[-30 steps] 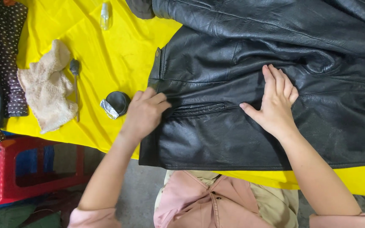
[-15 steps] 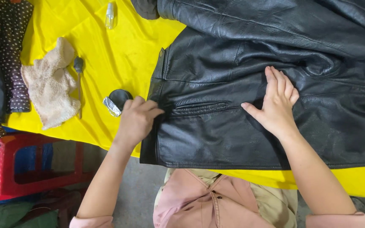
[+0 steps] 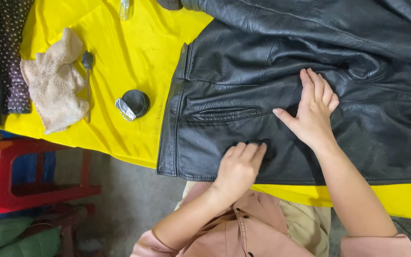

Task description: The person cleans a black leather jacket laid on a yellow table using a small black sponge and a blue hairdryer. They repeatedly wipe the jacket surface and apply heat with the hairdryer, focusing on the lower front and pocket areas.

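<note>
Head view shows a black leather jacket [image 3: 262, 81] spread over a yellow cloth [image 3: 134, 52] that covers the work surface, the jacket filling the right and upper part of the frame with its hem running along the near edge. The left hand [image 3: 239, 166] rests on the lower front panel just below the slit pocket [image 3: 224, 114], its fingers curled together over a small dark pad [image 3: 262, 144] that is pressed against the leather; only an edge of that pad shows past the fingertips. The right hand [image 3: 312, 114] lies flat on the jacket to the right of the pocket, fingers straight and close together, thumb spread out to the side, holding nothing. On the bare yellow cloth to the left of the jacket sits a small round black tin [image 3: 133, 103] with foil at its rim, and further left a beige towel [image 3: 55, 85] with a small brush [image 3: 88, 71] beside it. A red plastic stool [image 3: 29, 171] stands below the table's edge
</note>
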